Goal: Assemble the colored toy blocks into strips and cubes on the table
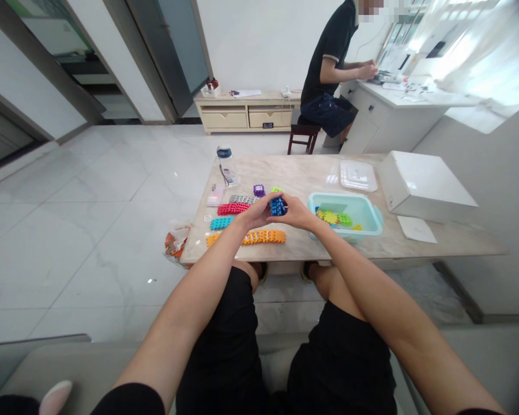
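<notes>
Between both hands is a small stack of blue toy building pieces (278,207), held over the table. My left hand (259,212) is closed on its left side, and my right hand (297,212) grips it from the right. Just left of the hands lie rows of interlocking pieces: a grey row (242,199), a red row (231,208), a teal row (221,223) and a long orange row (266,236), partly hidden by my left arm. Behind them sit a purple block (259,189) and a green piece (277,189).
A light-teal bin (374,222) at the right holds yellow, green and blue pieces. A water bottle (227,167) stands at the table's back left. Farther right are a clear lid (358,175) and a white box (428,181). Another person (328,63) sits working at a white desk.
</notes>
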Demonstrator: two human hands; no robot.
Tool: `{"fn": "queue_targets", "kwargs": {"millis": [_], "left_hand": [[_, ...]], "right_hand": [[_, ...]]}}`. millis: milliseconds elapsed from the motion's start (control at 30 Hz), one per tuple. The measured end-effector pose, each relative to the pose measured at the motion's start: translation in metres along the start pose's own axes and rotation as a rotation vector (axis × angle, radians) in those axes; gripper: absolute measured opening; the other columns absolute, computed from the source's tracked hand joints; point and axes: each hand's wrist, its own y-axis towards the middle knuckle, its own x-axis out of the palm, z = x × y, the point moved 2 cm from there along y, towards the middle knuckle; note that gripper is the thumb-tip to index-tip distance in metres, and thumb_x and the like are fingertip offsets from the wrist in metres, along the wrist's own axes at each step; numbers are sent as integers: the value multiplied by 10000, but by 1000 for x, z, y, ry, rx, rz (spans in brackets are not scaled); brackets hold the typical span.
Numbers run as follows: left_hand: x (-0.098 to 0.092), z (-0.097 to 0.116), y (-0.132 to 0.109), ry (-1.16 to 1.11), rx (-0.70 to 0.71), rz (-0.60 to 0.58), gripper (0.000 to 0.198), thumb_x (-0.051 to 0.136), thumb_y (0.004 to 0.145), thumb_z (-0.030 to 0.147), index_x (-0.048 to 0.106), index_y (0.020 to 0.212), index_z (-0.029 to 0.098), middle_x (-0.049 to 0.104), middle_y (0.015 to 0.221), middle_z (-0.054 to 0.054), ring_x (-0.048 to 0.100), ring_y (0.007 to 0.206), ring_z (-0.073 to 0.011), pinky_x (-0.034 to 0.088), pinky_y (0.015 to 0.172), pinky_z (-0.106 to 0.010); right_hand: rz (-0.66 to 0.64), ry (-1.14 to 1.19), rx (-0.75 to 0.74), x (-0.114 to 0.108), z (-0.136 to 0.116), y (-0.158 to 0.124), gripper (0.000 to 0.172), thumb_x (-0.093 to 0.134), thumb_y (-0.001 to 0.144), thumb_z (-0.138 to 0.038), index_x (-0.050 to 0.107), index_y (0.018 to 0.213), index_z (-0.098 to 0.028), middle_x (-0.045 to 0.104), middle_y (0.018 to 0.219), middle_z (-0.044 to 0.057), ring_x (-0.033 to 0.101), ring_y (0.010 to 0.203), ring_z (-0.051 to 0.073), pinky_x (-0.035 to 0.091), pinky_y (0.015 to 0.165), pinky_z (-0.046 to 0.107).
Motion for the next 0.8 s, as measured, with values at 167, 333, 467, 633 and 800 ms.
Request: {"fn": "queue_targets", "kwargs": {"millis": [167, 333, 467, 633, 800], "left_hand": [[1, 2, -2, 11, -36, -69, 300, 760, 1020, 428, 778, 931, 142, 793, 856, -54, 709, 685, -143, 574, 661, -253], [4, 4, -7, 18, -51, -195, 411, 675, 1067, 514, 795, 1066, 121, 824, 1026, -112, 770, 881, -190, 636, 936, -352], [-2, 2, -5, 38, 0, -204, 318, 728, 1046, 437, 795, 1128, 137, 827, 1093, -118, 776, 982, -212, 607, 1033, -388], [-7, -1, -2, 121, 43, -186, 224, 750, 1028, 312, 792, 1148, 127, 828, 1134, -127, 773, 1011, -204, 589, 1039, -371], [-3, 2, -5, 125, 38, -166, 220, 766, 1013, 353, 792, 1077, 144, 830, 1051, -105, 767, 921, -196, 618, 947, -348]], "right_hand": [[51, 12, -28, -7, -8, 1, 538, 915, 756, -494, 703, 1158, -207, 799, 988, 49, 699, 836, 255, 543, 786, 371], [128, 55, -17, -15, -10, 1, 544, 899, 756, -469, 706, 1200, -220, 799, 957, 25, 697, 800, 236, 549, 802, 360], [149, 58, -45, -20, -9, 0, 532, 889, 769, -469, 708, 1206, -226, 806, 1008, 34, 720, 873, 254, 561, 857, 376], [156, 55, -66, -22, -8, -2, 565, 891, 775, -509, 702, 1229, -231, 812, 1105, 55, 744, 952, 274, 575, 910, 393], [145, 36, -111, -21, -12, -2, 570, 892, 803, -545, 700, 1247, -244, 810, 1144, 64, 759, 1006, 288, 582, 948, 404]]}}
